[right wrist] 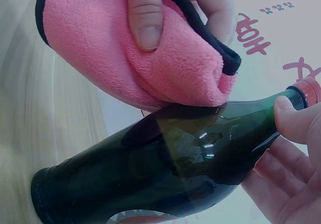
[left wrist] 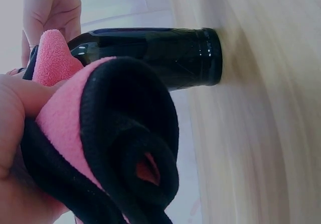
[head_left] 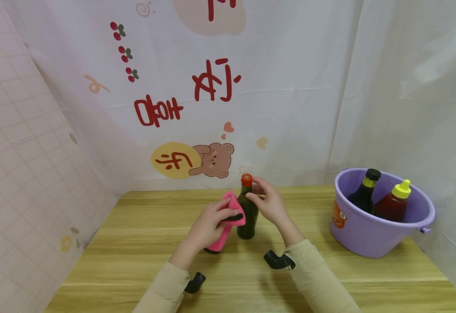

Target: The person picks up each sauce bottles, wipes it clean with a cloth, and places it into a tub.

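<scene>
Table: wooden, bore everything. Bucket: purple, far right, held two bottles. Bottle: dark green, red cap, stood mid-table between the hands. Cloth: pink, black-edged, pressed to bottle's side. Left hand: gripped cloth. Right hand: fingers apparently pinched bottle's neck.

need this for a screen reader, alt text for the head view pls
A left hand presses a pink cloth against an upright dark green bottle on a wooden table, while the right hand holds its neck. A purple bucket stands at right.
</scene>
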The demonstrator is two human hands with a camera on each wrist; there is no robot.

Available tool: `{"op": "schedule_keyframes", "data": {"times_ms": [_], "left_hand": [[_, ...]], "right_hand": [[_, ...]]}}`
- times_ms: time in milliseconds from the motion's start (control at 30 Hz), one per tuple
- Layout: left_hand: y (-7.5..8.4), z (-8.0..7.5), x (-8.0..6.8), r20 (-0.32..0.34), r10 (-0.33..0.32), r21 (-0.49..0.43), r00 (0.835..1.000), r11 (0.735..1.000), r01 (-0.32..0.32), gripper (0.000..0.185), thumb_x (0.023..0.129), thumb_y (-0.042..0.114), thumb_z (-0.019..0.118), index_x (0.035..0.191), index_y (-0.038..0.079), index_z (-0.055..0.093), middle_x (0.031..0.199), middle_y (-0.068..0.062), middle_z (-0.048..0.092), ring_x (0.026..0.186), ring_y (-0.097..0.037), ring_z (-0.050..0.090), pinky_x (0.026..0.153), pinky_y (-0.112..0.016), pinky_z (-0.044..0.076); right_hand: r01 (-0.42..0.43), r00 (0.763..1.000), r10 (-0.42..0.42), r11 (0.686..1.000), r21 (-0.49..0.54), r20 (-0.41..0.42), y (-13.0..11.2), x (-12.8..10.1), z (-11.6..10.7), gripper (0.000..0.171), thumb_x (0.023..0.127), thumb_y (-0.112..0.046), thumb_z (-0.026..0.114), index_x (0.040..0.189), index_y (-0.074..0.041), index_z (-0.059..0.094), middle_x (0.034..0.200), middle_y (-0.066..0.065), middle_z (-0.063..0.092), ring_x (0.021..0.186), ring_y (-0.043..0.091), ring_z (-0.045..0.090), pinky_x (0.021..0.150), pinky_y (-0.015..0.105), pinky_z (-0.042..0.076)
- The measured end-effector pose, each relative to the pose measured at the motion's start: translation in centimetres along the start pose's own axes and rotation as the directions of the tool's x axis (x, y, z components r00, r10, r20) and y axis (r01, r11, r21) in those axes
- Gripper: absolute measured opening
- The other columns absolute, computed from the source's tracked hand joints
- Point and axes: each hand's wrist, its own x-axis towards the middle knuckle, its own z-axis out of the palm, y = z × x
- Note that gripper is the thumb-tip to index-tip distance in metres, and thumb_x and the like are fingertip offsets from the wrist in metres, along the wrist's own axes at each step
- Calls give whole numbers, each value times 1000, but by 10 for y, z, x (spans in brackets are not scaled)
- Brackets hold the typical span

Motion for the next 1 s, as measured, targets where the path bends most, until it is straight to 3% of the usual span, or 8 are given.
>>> {"op": "schedule_keyframes", "data": {"times_ms": [733, 1000], "left_hand": [[-1, 6, -10, 13, -29, -26, 1000, 999, 29, 40, 81, -5, 76, 115, 17, 74, 143, -11, 54, 117, -37, 56, 94, -50, 49], [-3, 8, -13, 16, -43, -47, 999, 998, 44, 41, 80, -7, 75, 114, 18, 74, 142, -11, 55, 118, -37, 56, 96, -51, 48]], "right_hand": [[14, 1000, -14, 1000, -12, -5, 1, 0, 1, 47, 89, -6, 72, 134, -3, 57, 102, 16, 71, 98, 32, 68, 86, 50, 54], [-16, 1000, 16, 1000, -9, 1, 0, 0, 0, 46, 90, -7, 72, 134, -5, 58, 103, 16, 70, 99, 31, 68, 87, 49, 54]]}}
